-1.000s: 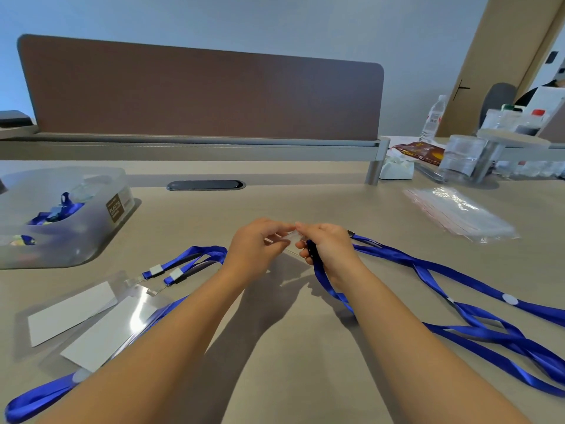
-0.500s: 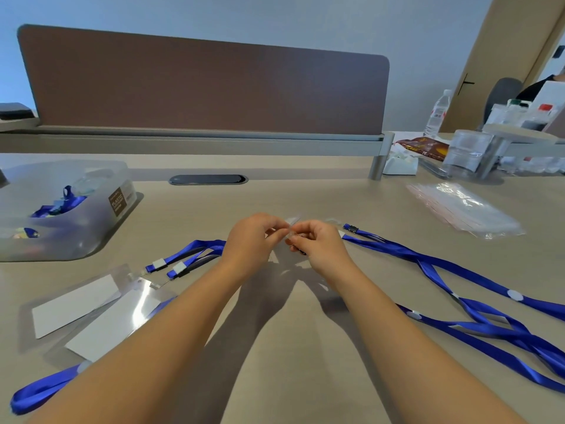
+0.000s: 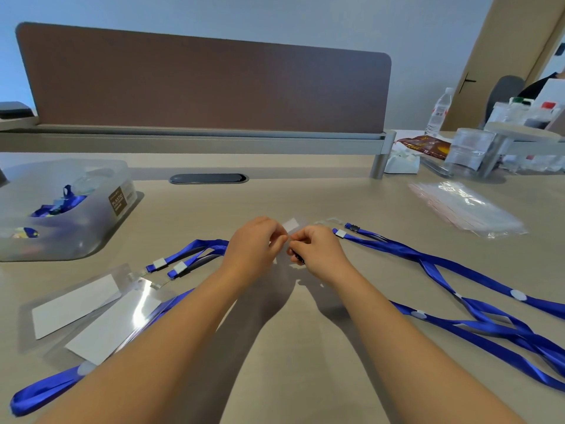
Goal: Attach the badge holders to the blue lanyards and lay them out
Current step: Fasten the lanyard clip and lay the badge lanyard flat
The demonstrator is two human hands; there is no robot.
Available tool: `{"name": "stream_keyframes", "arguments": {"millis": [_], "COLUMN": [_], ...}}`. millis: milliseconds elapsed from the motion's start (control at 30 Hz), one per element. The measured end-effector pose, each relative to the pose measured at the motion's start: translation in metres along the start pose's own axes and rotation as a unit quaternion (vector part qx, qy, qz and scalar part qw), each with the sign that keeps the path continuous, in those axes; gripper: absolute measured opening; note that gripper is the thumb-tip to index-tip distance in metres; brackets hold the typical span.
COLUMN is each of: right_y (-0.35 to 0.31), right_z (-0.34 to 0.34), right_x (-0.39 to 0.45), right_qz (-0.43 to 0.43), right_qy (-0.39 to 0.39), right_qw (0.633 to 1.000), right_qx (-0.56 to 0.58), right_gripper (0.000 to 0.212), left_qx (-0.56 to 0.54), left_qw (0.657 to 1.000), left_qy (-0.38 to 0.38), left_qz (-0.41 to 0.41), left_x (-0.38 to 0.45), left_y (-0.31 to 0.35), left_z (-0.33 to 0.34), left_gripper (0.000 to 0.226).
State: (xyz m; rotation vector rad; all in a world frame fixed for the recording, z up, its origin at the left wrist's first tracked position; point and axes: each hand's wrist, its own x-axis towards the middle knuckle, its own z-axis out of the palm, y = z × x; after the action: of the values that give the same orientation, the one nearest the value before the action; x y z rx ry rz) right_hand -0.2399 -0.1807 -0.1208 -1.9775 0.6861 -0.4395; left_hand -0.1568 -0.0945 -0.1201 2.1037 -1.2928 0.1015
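Both hands meet over the middle of the table. The left hand has its fingers curled and pinched on a clear holder, of which only the white insert shows above the knuckles. The right hand pinches a small dark clip, probably the end of a lanyard whose blue ribbon trails off to the right; the join itself is hidden between the fingertips.

The holder looks light, thin and floppy, with a glossy, slippery skin, so it is best held close to its slot at the top edge, where the plastic is stiffest. The ribbon is soft and limp and gives no push; the clip is the only rigid part worth holding, and it needs a firm pinch to open.

Two finished holders lie at the left, clipped to their lanyards. A stack of spare sleeves sits far right, and a bin far left.
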Motion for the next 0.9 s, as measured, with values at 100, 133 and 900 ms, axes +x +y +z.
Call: {"name": "stream_keyframes", "arguments": {"millis": [100, 133, 900], "right_y": [0.0, 0.0, -0.019], "right_z": [-0.001, -0.001, -0.003], "right_x": [0.0, 0.0, -0.007], "right_qz": [-0.012, -0.016, -0.07], "right_qy": [0.003, 0.005, 0.014], "right_qw": [1.0, 1.0, 0.997], "right_qx": [-0.019, -0.023, -0.035], "right_gripper": [0.024, 0.019, 0.022], "left_qx": [0.006, 0.01, -0.032], "left_qw": [1.0, 0.999, 0.999], "left_qy": [-0.026, -0.032, -0.032], "left_qz": [-0.002, -0.001, -0.018], "left_x": [0.001, 0.001, 0.01], "left_y": [0.001, 0.002, 0.001], "left_z": [-0.003, -0.004, -0.022], "left_gripper": [0.016, 0.017, 0.018]}}
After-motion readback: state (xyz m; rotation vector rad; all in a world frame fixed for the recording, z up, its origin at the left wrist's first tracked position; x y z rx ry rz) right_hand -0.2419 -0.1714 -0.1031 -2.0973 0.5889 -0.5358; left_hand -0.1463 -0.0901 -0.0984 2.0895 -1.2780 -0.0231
